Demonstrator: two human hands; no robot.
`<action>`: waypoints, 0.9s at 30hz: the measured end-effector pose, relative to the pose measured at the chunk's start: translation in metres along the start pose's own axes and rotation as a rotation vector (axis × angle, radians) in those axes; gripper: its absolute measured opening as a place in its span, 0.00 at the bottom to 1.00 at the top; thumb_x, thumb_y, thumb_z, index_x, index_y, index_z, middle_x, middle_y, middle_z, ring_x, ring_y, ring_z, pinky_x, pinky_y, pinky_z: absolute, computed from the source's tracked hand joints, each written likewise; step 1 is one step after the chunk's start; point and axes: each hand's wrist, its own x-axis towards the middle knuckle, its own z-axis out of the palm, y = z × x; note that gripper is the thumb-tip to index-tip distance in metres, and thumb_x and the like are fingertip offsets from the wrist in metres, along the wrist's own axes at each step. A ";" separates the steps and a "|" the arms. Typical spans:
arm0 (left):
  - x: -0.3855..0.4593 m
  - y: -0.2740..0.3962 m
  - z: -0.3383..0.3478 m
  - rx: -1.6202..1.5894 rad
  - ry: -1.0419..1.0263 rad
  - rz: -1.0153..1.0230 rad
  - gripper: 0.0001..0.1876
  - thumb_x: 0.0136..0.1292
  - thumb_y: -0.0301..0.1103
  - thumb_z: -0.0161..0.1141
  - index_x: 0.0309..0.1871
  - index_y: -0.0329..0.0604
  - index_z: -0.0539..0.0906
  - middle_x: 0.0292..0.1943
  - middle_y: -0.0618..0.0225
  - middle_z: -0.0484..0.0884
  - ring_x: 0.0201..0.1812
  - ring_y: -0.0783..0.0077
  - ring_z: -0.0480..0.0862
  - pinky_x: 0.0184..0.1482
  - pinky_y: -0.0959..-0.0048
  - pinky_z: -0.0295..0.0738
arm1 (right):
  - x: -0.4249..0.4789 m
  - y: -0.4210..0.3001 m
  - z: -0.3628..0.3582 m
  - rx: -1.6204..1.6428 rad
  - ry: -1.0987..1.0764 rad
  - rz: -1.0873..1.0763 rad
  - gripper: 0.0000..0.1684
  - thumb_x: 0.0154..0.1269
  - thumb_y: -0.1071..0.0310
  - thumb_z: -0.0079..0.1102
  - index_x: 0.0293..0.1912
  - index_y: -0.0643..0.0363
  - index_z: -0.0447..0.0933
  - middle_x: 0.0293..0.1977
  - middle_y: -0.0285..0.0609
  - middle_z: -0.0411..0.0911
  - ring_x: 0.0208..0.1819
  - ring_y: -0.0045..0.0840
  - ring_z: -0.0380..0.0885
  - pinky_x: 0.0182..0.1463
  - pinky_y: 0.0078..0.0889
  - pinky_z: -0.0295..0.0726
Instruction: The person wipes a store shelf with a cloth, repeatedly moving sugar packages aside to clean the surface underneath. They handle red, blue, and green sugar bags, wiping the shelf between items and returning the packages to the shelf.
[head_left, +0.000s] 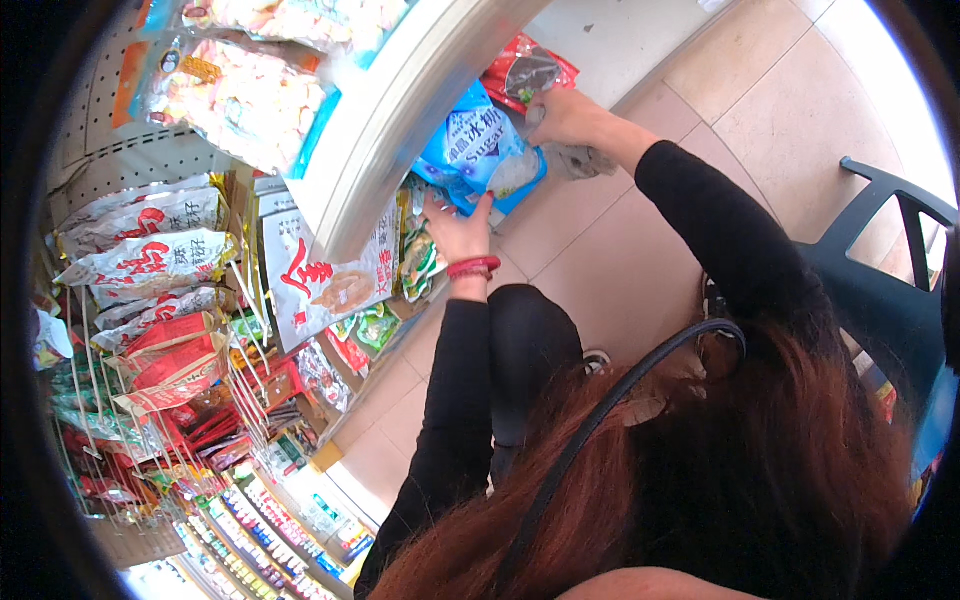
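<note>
A blue plastic bag of white crystals (480, 146), bearing writing, rests low under the curved shelf edge. Thumb and fingers spread, my left hand (459, 231) touches its lower end; a red bracelet (474, 267) circles that wrist. My right hand (559, 118) is curled at the bag's right side, beside a red bag with a clear window (531, 73). Whether its fingers grip either bag is unclear. Below the right wrist sits a greyish clear bag (581, 161), partly hidden. Small green packets (420, 259) lie left of my left hand.
A pale, rounded shelf edge (405, 112) juts above my left hand. Marshmallow bags (232, 97) lie on that shelf. Snack bags (161, 247) hang on metal hooks at left. A dark green plastic chair (877, 277) stands at right on the tiled floor (600, 247).
</note>
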 end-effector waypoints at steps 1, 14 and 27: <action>-0.006 0.011 -0.004 -0.019 0.016 0.103 0.36 0.41 0.36 0.68 0.55 0.34 0.65 0.47 0.49 0.70 0.45 0.50 0.72 0.48 0.63 0.69 | 0.000 0.000 -0.004 0.005 -0.057 -0.032 0.26 0.37 0.57 0.65 0.39 0.61 0.77 0.35 0.51 0.77 0.40 0.37 0.77 0.44 0.34 0.74; -0.011 0.044 0.011 0.642 -0.173 0.745 0.32 0.46 0.33 0.61 0.59 0.48 0.67 0.67 0.56 0.51 0.66 0.49 0.49 0.62 0.40 0.35 | -0.060 0.003 -0.080 1.503 -0.036 0.241 0.15 0.57 0.64 0.57 0.41 0.63 0.74 0.37 0.40 0.78 0.39 0.24 0.77 0.44 0.27 0.76; -0.046 0.087 0.030 -0.312 -0.452 0.356 0.25 0.55 0.21 0.54 0.58 0.39 0.66 0.58 0.53 0.63 0.57 0.57 0.68 0.54 0.63 0.68 | -0.102 0.015 -0.042 1.695 0.302 0.361 0.09 0.51 0.72 0.53 0.34 0.65 0.72 0.30 0.44 0.76 0.32 0.29 0.76 0.37 0.34 0.77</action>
